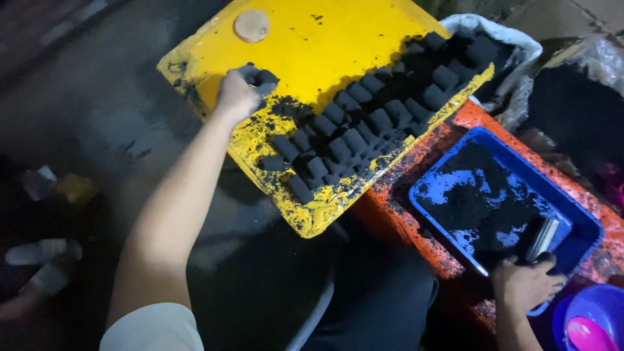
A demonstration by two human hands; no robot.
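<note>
- A few black briquettes (259,75) sit in the closed left hand (235,96), held over the upper left part of the yellow board (312,45).
- Rows of black blocks (364,123) lie across the board's right half, with dark crumbs beside them.
- The right hand (525,285) is curled around a metal mould (543,238) at the near edge of the blue tray (585,224), which holds black powder (481,201).
- The tray rests on an orange surface (403,221); a purple bowl (595,318) stands just beside the right hand.
- White-lined sacks (513,39) of dark material stand beyond the board.
</note>
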